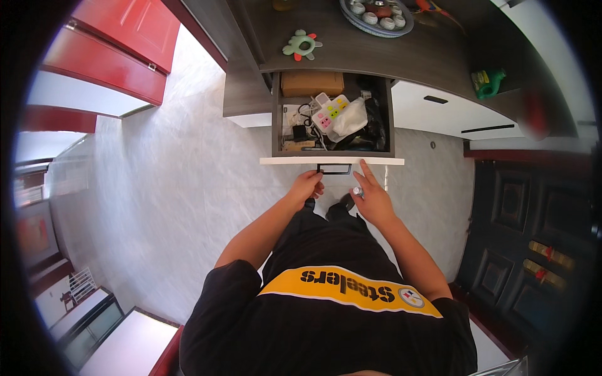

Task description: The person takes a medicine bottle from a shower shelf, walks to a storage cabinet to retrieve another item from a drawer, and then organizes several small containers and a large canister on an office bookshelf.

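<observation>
Drawer (390, 119) out under the dark cabinet top (376, 56), both hands at its front!
And the left hand (306, 186) has its fingers curled at the left end of the black handle (337, 173), while the right hand (374, 199) sends two fingers, spread apart, up to the white front panel (291, 161), a small shiny object (358, 191), too tiny to identify, held lower in that hand. Inside, a colourful power strip (327, 116) lies against a white bag (349, 122), brown box (311, 83) behind!

Left grip (307, 185) curls while right grip (374, 199) stretches a finger forward
</observation>
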The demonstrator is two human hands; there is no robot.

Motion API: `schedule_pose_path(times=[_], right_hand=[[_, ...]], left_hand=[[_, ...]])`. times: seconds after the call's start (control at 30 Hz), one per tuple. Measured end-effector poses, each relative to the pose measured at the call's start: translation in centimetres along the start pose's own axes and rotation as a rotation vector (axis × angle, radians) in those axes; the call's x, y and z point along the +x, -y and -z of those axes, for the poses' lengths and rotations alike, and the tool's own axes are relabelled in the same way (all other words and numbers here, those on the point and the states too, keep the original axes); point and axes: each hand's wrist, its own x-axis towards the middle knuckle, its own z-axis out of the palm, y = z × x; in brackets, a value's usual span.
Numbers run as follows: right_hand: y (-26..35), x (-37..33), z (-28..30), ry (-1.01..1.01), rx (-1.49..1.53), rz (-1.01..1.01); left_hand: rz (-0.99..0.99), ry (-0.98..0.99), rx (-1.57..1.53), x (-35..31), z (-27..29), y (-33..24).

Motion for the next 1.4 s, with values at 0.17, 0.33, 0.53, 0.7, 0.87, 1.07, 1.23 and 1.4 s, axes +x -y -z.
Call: schedule_pose_path(times=[0.17,0.33,0.53,0.7,0.87,1.07,1.23,1.4], right_hand=[[0.8,0.0,0.5,0.023,0.017,-0.053],[0.6,-0.2,0.0,0.02,0.038,-0.074],[0.9,-0.3,0.0,0.002,0.041,-0.076],[1.1,-0.1,-0.1,-0.023,0.036,-0.089],[0.8,-0.2,-0.6,-0.047,0.038,-0.083],[0.8,-0.5,-1.1,-0.061,0.06,-0.077],[0.7,-0.3,-1.0,-0.039,0.049,-0.086],[0.7,-0.2,-1.1,-0.008,0.063,-0.113]], left_hand=[[-0.043,-0.051,0.276,-1.4,0.5,-2.0],[-0.079,0.283,1.167,-5.0,2.3,-10.5],[-0.225,-0.238,1.167,-0.2,1.7,-19.5],[-0.13,-0.356,1.572,8.1,1.7,-16.8],[-0.134,-0.37,1.514,9.2,2.2,-16.1],[-0.546,0.193,0.415,-2.1,0.1,-18.3],[-0.657,0.285,0.327,-8.2,-2.2,-18.9],[-0.725,0.307,0.289,-9.8,-1.9,-18.3]])
